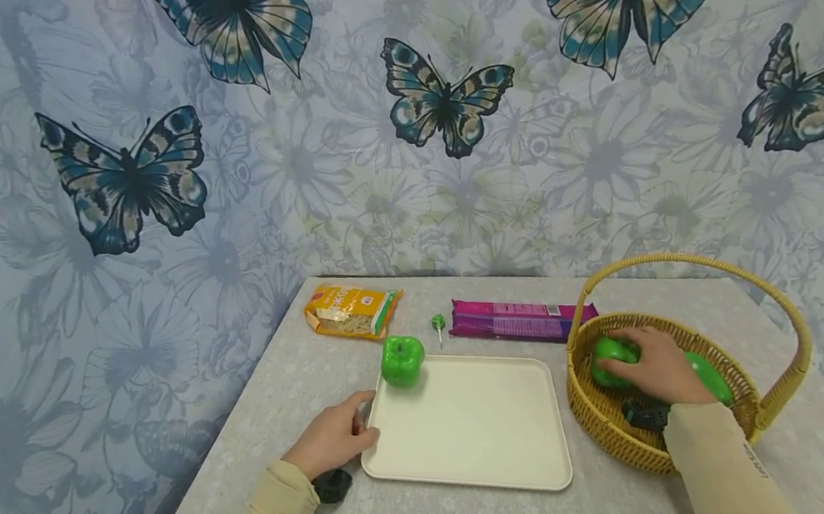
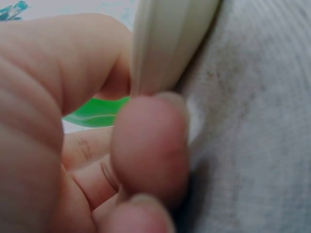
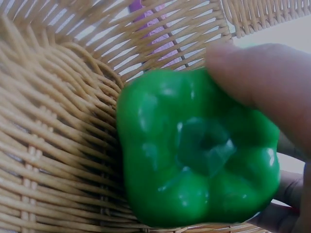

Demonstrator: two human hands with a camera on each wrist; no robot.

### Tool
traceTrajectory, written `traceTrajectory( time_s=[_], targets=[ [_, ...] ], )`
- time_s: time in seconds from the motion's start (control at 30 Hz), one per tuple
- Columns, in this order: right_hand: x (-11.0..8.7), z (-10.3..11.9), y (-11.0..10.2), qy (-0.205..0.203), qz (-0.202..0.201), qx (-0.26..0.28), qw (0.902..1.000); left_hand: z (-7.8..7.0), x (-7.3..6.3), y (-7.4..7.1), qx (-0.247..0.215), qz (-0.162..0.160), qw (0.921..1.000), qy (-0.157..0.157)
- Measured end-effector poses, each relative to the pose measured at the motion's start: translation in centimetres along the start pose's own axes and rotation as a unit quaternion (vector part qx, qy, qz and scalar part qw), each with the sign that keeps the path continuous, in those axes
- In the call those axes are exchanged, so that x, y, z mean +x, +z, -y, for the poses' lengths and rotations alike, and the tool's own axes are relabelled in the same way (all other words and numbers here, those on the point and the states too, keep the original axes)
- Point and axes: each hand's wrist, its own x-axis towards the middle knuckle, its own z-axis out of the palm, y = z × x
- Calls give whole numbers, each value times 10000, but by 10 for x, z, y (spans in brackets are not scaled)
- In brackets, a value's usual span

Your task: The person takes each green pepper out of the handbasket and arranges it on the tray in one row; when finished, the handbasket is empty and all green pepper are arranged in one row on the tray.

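Observation:
My right hand (image 1: pixel 653 364) reaches into the wicker basket (image 1: pixel 581 405) and grips a green bell pepper (image 1: pixel 609 362). In the right wrist view, that bell pepper (image 3: pixel 199 150) shows its dimpled end close to the woven wall, with the thumb over its edge. A second smooth green item (image 1: pixel 710 379) lies behind the hand, partly hidden, its kind unclear. My left hand (image 1: pixel 333 435) pinches the left edge of the cream tray (image 1: pixel 473 423); the tray's rim (image 2: pixel 167 43) sits against its fingers. Another green bell pepper (image 1: pixel 402 361) stands on the tray's far left corner.
Behind the tray lie an orange food packet (image 1: pixel 352 311), a green lollipop (image 1: pixel 438 323) and a long purple packet (image 1: pixel 514 320). The basket's tall handle (image 1: pixel 698 260) arches above the right hand. A butterfly-patterned wall covering (image 1: pixel 434 192) borders the table's back and left.

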Motion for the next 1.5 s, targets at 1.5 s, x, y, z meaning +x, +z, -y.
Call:
traceTrajectory(
  time_s=[1.5],
  targets=[
    [-5, 7, -5, 274, -540, 196, 9980, 0, 0, 0, -25, 20, 10000, -14]
  ],
)
